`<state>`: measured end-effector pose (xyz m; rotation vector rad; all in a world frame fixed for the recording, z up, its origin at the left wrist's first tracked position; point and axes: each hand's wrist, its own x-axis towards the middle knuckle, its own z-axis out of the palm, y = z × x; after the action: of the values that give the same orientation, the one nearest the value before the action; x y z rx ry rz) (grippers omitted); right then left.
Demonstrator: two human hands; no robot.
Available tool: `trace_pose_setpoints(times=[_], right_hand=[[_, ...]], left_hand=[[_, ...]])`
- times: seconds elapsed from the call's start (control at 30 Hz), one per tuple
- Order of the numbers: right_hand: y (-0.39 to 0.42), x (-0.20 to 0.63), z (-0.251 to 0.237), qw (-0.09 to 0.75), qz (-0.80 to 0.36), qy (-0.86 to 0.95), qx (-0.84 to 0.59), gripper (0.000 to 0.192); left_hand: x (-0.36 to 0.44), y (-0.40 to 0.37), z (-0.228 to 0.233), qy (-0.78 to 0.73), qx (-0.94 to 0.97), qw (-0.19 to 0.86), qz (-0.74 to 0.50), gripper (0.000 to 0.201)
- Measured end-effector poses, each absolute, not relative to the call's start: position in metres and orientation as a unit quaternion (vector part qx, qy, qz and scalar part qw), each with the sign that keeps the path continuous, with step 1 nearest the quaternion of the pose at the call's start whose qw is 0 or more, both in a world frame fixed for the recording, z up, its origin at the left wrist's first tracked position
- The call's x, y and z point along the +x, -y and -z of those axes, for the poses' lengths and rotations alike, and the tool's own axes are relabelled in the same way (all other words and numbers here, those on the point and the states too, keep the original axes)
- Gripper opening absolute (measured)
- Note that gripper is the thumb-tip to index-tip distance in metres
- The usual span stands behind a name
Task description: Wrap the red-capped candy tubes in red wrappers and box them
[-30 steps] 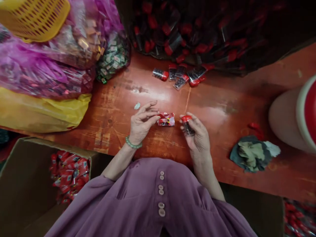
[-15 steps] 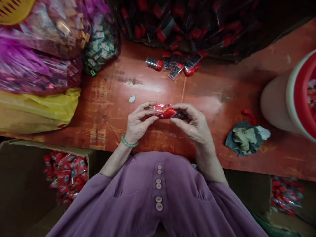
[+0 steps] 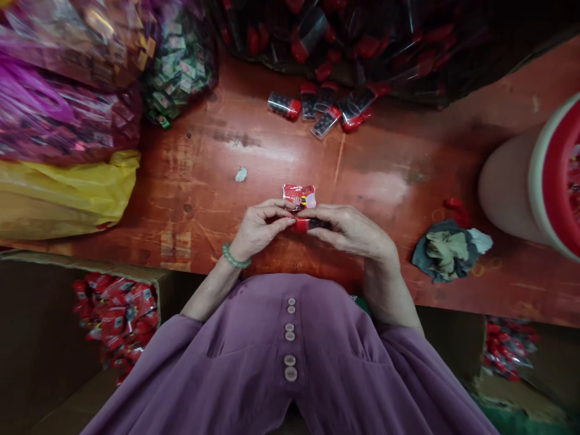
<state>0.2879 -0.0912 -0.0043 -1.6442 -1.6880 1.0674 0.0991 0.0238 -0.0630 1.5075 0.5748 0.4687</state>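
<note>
At the table's front, my two hands meet around a small clear tube [image 3: 319, 224] with a red cap and dark beads. Its body lies in the fingers and thumb of my right hand [image 3: 351, 228], which is closed on it. My left hand [image 3: 265, 225], with a green bead bracelet at the wrist, pinches at a flat red printed packet [image 3: 299, 193]. That packet stands out above the fingertips, just behind the cap. The left thumb tip is close against the cap end; the fingers partly hide the contact.
Several red-capped tubes [image 3: 326, 122] lie at the back, before a dark heap of more. Bags of wrapped pieces [image 3: 90, 115] and a yellow bag [image 3: 67, 199] fill the left. Rightward are a crumpled cloth [image 3: 446, 251] and a red-rimmed bucket [image 3: 512, 181]. Boxes [image 3: 136, 266] stand below the edge.
The tube has come down toward me and apart from the packet, which now shows flatter above the fingers. My right hand has turned flatter over the tube. The view has shifted slightly.
</note>
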Motion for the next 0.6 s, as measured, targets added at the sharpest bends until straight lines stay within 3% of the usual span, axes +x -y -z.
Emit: trace_pose_setpoints(times=[0.33, 0.6], right_hand=[[0.088, 0.307, 0.019, 0.26, -0.501, 0.618, -0.547, 0.046], [0.086, 0.299, 0.018, 0.26, -0.489, 0.625, -0.55, 0.037]], left_hand=[[0.1, -0.019, 0.065, -0.264, 0.608, 0.739, -0.121, 0.012], [0.098, -0.019, 0.064, -0.275, 0.57, 0.769, -0.092, 0.022]])
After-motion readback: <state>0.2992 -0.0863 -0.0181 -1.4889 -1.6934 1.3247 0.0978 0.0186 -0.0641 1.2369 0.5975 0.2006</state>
